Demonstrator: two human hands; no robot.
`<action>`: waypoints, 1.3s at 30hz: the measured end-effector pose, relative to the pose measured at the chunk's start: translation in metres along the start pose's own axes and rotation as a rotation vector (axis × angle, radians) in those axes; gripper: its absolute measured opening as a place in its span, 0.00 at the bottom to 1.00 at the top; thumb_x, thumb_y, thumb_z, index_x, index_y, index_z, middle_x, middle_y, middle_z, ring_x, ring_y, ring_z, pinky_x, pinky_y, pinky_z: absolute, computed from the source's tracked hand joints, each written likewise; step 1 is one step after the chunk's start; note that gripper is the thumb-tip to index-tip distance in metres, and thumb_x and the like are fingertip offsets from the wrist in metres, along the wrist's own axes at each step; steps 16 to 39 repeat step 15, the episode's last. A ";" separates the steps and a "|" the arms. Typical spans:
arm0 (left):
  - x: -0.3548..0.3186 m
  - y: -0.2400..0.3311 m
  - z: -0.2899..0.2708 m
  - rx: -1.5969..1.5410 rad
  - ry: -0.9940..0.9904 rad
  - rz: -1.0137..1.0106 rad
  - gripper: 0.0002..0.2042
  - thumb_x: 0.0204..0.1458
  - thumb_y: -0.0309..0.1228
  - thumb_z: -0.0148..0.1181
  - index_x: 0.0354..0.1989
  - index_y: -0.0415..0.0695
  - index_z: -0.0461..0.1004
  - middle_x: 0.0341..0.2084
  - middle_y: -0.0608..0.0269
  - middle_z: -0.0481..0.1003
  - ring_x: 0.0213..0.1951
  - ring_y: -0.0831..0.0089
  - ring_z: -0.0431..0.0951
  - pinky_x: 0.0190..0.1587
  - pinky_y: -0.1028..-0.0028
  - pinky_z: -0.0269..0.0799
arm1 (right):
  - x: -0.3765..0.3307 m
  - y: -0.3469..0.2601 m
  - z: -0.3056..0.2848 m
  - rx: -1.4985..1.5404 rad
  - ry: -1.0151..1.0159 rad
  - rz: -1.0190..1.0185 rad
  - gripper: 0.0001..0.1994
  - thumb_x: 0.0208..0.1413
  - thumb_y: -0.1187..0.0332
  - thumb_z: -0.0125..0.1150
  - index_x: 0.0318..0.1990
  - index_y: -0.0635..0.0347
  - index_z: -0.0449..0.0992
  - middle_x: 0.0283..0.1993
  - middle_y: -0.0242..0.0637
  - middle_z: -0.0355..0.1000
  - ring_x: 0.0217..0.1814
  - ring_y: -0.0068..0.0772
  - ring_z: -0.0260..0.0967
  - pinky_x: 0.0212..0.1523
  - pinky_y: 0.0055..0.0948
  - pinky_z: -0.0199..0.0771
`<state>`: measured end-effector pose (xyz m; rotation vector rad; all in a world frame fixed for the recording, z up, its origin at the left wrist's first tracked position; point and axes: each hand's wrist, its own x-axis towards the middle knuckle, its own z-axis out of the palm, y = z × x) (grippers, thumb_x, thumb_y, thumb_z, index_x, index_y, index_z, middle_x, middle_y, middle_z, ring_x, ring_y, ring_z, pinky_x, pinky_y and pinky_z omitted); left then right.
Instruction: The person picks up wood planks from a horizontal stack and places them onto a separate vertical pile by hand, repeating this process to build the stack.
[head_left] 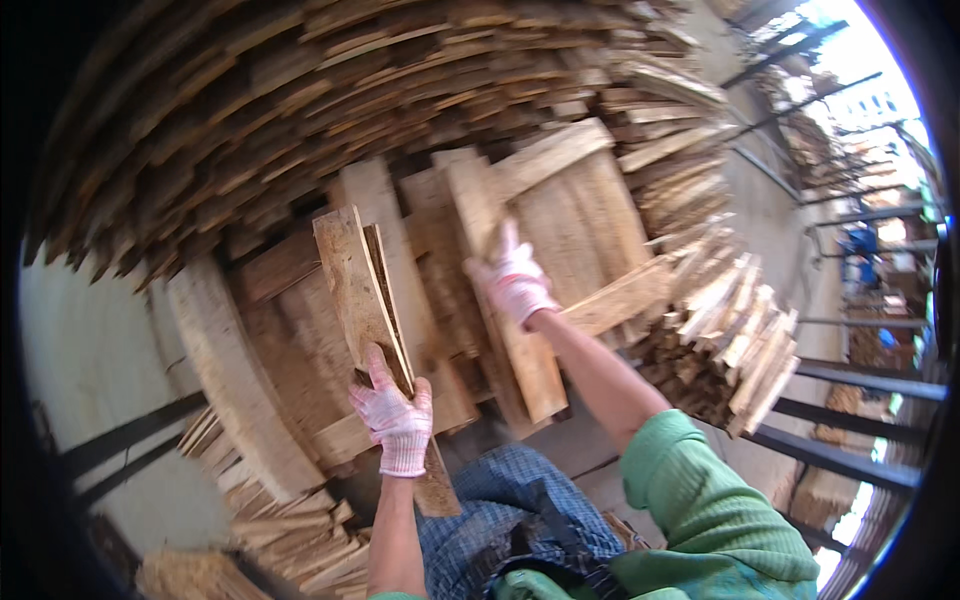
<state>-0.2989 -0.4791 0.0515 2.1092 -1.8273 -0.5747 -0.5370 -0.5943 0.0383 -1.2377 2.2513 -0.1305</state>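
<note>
My left hand (pixel 393 412), in a white and pink knit glove, grips rough wooden boards (pixel 348 270) by their edges. At least two lie together, slightly fanned apart at the far end. My right hand (pixel 518 282), gloved alike, is blurred, its fingers spread at a long plank (pixel 466 190). Whether it touches that plank I cannot tell. Beneath both hands sits a layer of wider boards (pixel 585 215) and cross slats, with another plank (pixel 235 370) along its left side.
A tall stack of rough boards (pixel 330 85) fills the far side. Loose boards lie piled at the right (pixel 740 345) and in a lower-left pile (pixel 300 535). Dark metal rails (pixel 850 462) run along the right. Grey floor (pixel 100 330) shows at the left.
</note>
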 end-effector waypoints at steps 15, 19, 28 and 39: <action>0.035 -0.092 -0.030 0.225 -0.370 -0.475 0.49 0.50 0.44 0.70 0.77 0.58 0.43 0.65 0.34 0.53 0.62 0.42 0.66 0.64 0.48 0.63 | 0.018 -0.031 0.005 0.097 -0.112 -0.028 0.56 0.49 0.54 0.71 0.78 0.47 0.34 0.68 0.60 0.58 0.66 0.56 0.64 0.66 0.48 0.69; 0.035 -0.092 -0.030 0.225 -0.370 -0.475 0.49 0.50 0.44 0.70 0.77 0.58 0.43 0.65 0.34 0.53 0.62 0.42 0.66 0.64 0.48 0.63 | 0.018 -0.031 0.005 0.097 -0.112 -0.028 0.56 0.49 0.54 0.71 0.78 0.47 0.34 0.68 0.60 0.58 0.66 0.56 0.64 0.66 0.48 0.69; 0.035 -0.092 -0.030 0.225 -0.370 -0.475 0.49 0.50 0.44 0.70 0.77 0.58 0.43 0.65 0.34 0.53 0.62 0.42 0.66 0.64 0.48 0.63 | 0.018 -0.031 0.005 0.097 -0.112 -0.028 0.56 0.49 0.54 0.71 0.78 0.47 0.34 0.68 0.60 0.58 0.66 0.56 0.64 0.66 0.48 0.69; 0.035 -0.092 -0.030 0.225 -0.370 -0.475 0.49 0.50 0.44 0.70 0.77 0.58 0.43 0.65 0.34 0.53 0.62 0.42 0.66 0.64 0.48 0.63 | 0.018 -0.031 0.005 0.097 -0.112 -0.028 0.56 0.49 0.54 0.71 0.78 0.47 0.34 0.68 0.60 0.58 0.66 0.56 0.64 0.66 0.48 0.69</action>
